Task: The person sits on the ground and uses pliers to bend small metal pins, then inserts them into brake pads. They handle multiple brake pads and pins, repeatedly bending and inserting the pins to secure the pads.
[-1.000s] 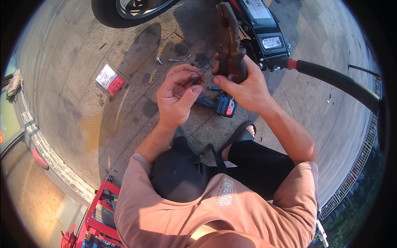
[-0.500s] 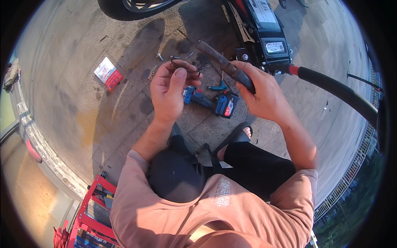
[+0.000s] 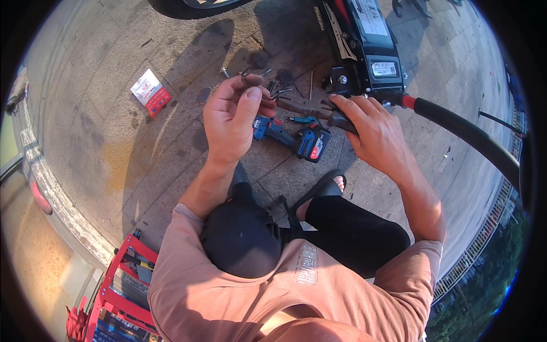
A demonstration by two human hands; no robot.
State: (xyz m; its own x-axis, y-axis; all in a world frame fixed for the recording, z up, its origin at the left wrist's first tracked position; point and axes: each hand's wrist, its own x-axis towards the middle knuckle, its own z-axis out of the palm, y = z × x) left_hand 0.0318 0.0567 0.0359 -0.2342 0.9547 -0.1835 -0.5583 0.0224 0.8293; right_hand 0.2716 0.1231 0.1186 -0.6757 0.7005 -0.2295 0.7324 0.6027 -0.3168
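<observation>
My left hand (image 3: 229,122) is closed, its thumb and fingers pinching a thin, dark, bent wire piece (image 3: 274,96) with curved ends. In my right hand (image 3: 379,134) is a worn, brownish metal tool (image 3: 302,106) with a dark handle; its exact kind is unclear. The tool points left, and its tip reaches the wire piece beside my left fingers. Whether the two touch I cannot tell. Below them on the paving lies a blue and black cordless drill (image 3: 312,142). A small teal-handled tool (image 3: 306,119) rests just above the drill, partly behind the metal tool.
A white and red packet (image 3: 152,94) lies to the left, and a small bolt (image 3: 225,72) beyond my left hand. At the far right stands a black vehicle part (image 3: 364,51) with a thick black bar (image 3: 461,122). A wheel (image 3: 199,8) and a red frame (image 3: 121,299) edge the view.
My right hand has turned and lowered the tool's tip, bringing it down to the wire piece at my left fingers. My left hand stays nearly in place. The view has shifted slightly.
</observation>
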